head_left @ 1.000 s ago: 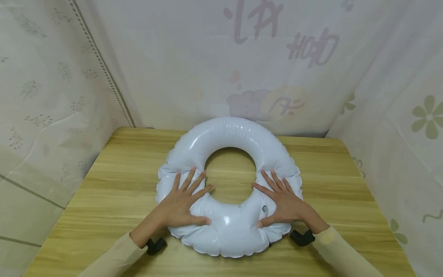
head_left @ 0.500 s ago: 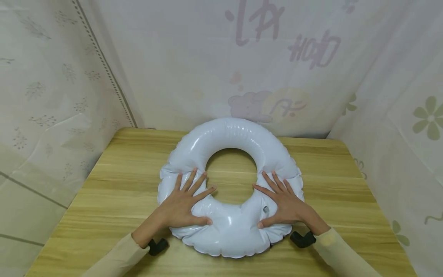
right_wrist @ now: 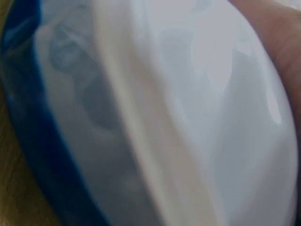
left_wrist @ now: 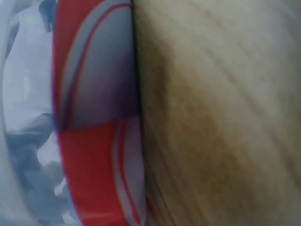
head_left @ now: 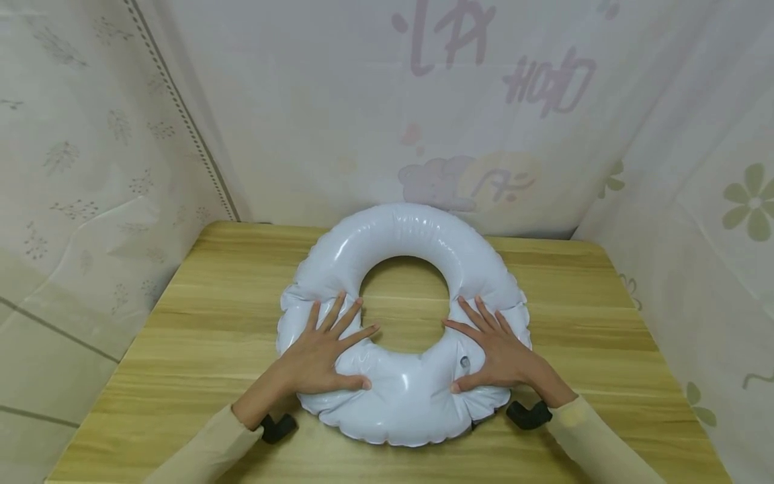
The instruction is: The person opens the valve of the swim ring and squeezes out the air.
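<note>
An inflated white swim ring (head_left: 405, 232) lies flat on the wooden table. My left hand (head_left: 316, 357) presses its near left part with fingers spread, the little ones dimpling the vinyl and one fingertip reaching over the inner hole. On the near right part, my right hand (head_left: 500, 355) presses down too, fingers straight and thumb out to the side. A small round air valve (head_left: 465, 363) sits beside that hand's palm. Up close, the left wrist view shows a red printed band (left_wrist: 96, 174) on the ring's lower side; in the right wrist view there is a blue band (right_wrist: 44, 141).
The wooden table (head_left: 230, 323) extends on both sides of the ring. A pale printed cloth (head_left: 314, 121) hangs behind it, with patterned cloths at left and right. Black wrist-worn pieces (head_left: 529, 415) stick out beneath both wrists.
</note>
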`<state>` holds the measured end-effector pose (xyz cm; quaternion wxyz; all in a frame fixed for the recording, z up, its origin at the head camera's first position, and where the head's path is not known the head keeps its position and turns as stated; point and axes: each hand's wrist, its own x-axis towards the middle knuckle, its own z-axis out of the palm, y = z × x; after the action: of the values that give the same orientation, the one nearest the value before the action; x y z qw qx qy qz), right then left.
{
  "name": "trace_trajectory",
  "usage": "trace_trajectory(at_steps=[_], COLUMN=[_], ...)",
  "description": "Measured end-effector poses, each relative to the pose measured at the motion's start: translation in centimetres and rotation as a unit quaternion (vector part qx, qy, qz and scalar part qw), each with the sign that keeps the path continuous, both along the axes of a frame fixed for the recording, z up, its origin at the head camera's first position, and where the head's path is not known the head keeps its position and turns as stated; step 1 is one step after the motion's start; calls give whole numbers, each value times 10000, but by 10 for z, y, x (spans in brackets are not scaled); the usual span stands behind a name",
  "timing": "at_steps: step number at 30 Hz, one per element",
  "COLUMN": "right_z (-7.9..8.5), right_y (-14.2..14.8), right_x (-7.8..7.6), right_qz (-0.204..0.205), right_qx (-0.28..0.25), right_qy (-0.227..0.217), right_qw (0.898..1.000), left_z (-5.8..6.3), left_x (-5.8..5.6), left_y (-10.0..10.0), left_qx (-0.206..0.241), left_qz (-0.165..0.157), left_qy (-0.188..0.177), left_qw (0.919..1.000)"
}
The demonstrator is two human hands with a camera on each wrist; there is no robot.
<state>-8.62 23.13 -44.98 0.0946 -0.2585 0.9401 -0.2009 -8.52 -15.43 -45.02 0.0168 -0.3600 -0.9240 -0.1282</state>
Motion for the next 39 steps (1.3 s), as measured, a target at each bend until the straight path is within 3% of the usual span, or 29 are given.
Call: trace_trajectory(at_steps=[16, 39], right_z=[-2, -4], right_y=[1, -7], right_x=[-1, 1], right_qz=[-4, -43], right_qx=[27, 192], right_qy=[104, 176], right_qw=[9999, 9997], left_z=[1, 0], left_x=[1, 3], left_y=[2, 6], left_qx=[-68, -435], left_qz=[36, 138], left_qy=[-19, 294], left_qw=[10000, 9985])
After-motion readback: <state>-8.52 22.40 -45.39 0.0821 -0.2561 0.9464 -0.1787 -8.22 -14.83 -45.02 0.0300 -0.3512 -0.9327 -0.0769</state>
